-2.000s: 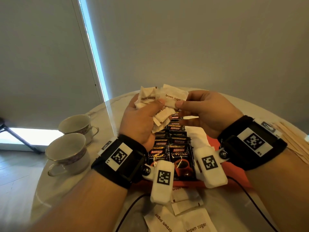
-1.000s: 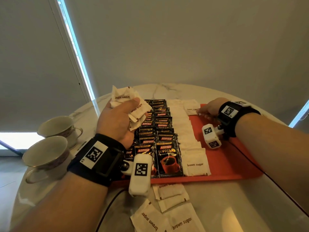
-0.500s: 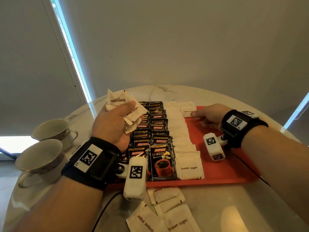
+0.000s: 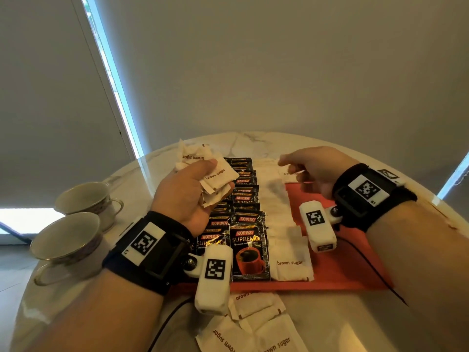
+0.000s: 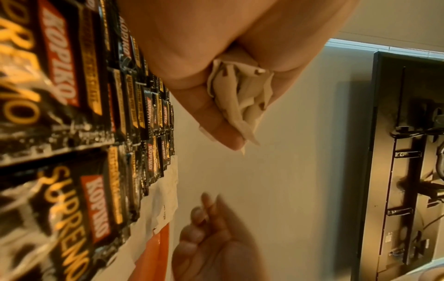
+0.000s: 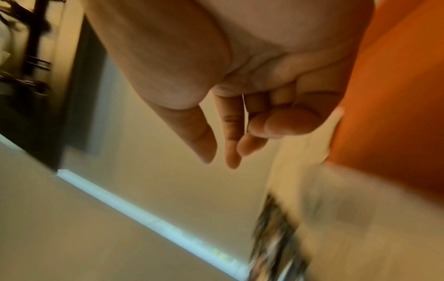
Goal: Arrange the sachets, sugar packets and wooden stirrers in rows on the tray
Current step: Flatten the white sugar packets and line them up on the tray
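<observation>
- Table [image 4: 253,142], round and marbled, carries everything; two empty cups [image 4: 76,224] sit at its nine o'clock edge, and a few loose sugar packets [image 4: 256,307] lie at six o'clock, just off the tray.
- Tray [image 4: 337,265], red, holds two rows of black coffee sachets [image 4: 250,250] running from six towards twelve, with one full row of white sugar packets [image 4: 291,262] touching them on the three o'clock side. The three o'clock part of the tray is bare red.
- A second sugar row is only begun: one packet [image 4: 288,171] lies at the tray's twelve o'clock end, just beside the first row.
- My left hand [image 4: 187,196] hangs above the sachets at ten o'clock, thumb and fingers curled round a crumpled bundle of packets [image 4: 203,168].
- My right hand [image 4: 312,168] hovers at one o'clock over that far packet, loosely curled and holding nothing as far as I can see; its wrist view is blurred.
- I judge the step in hand is fetching the next packet from the bundle. To do it well I should pull just one free, flatten it, and lay it overlapping the far packet, edges in line with the neighbouring row.
- No wooden stirrers show in these views, so I judge that row is not yet laid.
</observation>
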